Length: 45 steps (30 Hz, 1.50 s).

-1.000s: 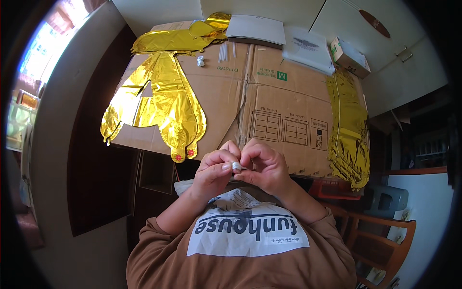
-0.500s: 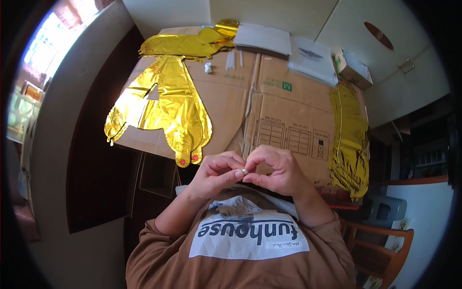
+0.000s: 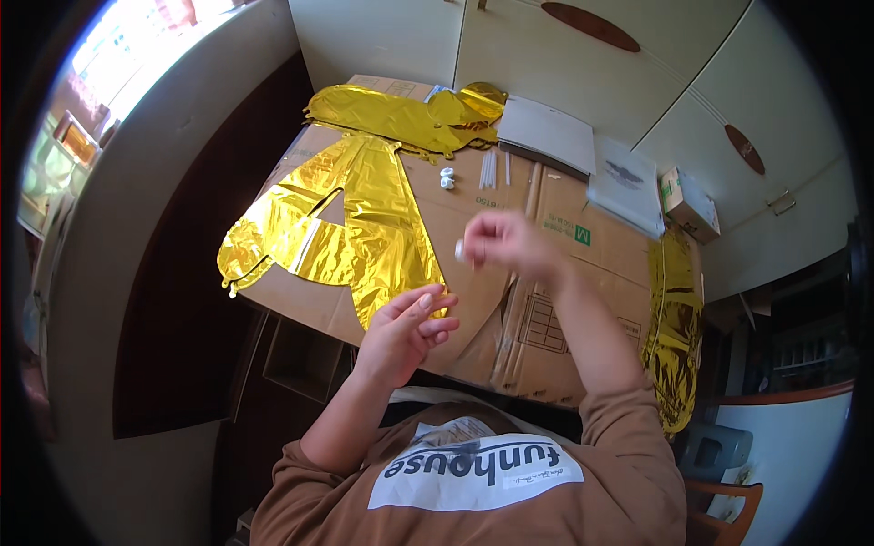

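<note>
My right hand [image 3: 510, 246] is raised over the cardboard, a small white roll-like piece [image 3: 460, 249] pinched at its fingertips. The hand is slightly blurred, so the exact kind of piece cannot be told. My left hand [image 3: 410, 332] hangs near the front edge with its fingers apart and nothing in it. Just behind it lies a flat gold foil balloon [image 3: 382, 227] shaped like a letter A, its lower tip partly hidden by the hand. Farther back, two small white rolls [image 3: 446, 178] sit together beside several thin white straws [image 3: 488, 170].
The table is covered by cardboard [image 3: 473, 218]. More flat gold foil [image 3: 373, 114] lies along the back left, and another gold piece [image 3: 674, 309] at the right edge. A white box [image 3: 546, 132], a white sheet [image 3: 626, 191] and a green-white carton [image 3: 690, 202] stand at the back.
My hands have come apart. The right has moved forward and up with the white piece; the left has opened and stayed near the front edge. The view has shifted.
</note>
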Each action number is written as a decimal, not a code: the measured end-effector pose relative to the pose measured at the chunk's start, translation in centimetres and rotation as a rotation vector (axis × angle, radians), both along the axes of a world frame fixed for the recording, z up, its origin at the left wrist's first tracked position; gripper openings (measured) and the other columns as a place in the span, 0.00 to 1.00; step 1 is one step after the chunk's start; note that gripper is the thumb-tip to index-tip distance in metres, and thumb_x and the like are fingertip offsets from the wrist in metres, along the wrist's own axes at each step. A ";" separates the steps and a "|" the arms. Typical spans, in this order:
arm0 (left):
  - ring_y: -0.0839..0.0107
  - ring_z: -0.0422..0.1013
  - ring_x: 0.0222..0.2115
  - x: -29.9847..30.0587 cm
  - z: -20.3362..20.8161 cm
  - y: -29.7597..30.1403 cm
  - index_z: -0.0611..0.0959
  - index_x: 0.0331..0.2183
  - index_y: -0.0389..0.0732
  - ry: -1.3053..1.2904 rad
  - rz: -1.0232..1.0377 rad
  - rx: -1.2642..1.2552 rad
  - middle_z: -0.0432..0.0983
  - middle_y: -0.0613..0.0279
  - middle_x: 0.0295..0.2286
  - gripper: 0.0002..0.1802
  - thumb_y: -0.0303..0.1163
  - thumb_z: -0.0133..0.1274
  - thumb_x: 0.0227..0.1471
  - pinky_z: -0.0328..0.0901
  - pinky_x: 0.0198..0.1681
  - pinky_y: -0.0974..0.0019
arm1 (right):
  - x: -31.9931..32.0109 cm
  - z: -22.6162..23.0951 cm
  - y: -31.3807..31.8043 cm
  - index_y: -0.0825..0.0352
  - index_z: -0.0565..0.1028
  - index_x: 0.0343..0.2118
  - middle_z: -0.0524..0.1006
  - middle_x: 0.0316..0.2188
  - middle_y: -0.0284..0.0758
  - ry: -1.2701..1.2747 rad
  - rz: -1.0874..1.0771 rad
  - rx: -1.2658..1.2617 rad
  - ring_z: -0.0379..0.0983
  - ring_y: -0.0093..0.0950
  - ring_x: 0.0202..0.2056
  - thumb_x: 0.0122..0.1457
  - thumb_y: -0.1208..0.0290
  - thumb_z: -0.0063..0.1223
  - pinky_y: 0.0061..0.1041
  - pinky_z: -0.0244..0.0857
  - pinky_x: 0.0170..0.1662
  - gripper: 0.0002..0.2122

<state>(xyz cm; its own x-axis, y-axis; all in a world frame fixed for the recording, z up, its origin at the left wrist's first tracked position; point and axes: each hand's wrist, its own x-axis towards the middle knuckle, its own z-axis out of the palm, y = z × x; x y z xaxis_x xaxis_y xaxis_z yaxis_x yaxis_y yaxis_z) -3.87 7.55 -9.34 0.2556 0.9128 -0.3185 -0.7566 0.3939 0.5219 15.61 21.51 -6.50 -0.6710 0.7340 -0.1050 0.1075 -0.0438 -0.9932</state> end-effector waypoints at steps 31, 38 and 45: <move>0.56 0.75 0.32 -1.9 -16.9 -8.3 0.83 0.32 0.38 1.463 -0.868 0.604 0.78 0.51 0.30 0.12 0.33 0.57 0.45 0.69 0.37 0.61 | 8.5 -20.8 -27.0 0.68 0.78 0.28 0.77 0.26 0.41 -0.595 -0.269 -0.008 0.75 0.34 0.29 0.50 0.66 0.57 0.30 0.68 0.34 0.09; 0.56 0.73 0.34 -0.1 -16.6 -10.0 0.84 0.30 0.39 1.466 -0.766 0.897 0.77 0.52 0.30 0.10 0.32 0.57 0.42 0.68 0.39 0.60 | 5.6 -20.8 -26.8 0.68 0.79 0.28 0.78 0.29 0.42 -0.498 -0.117 0.121 0.76 0.35 0.31 0.48 0.65 0.59 0.30 0.69 0.36 0.10; 0.55 0.73 0.31 -0.4 -17.8 -10.6 0.84 0.27 0.38 1.501 -0.854 0.896 0.77 0.51 0.28 0.08 0.30 0.57 0.42 0.68 0.37 0.58 | 5.3 -22.2 -26.1 0.69 0.79 0.27 0.79 0.26 0.41 -0.519 0.014 -0.015 0.76 0.32 0.29 0.47 0.66 0.61 0.28 0.69 0.35 0.10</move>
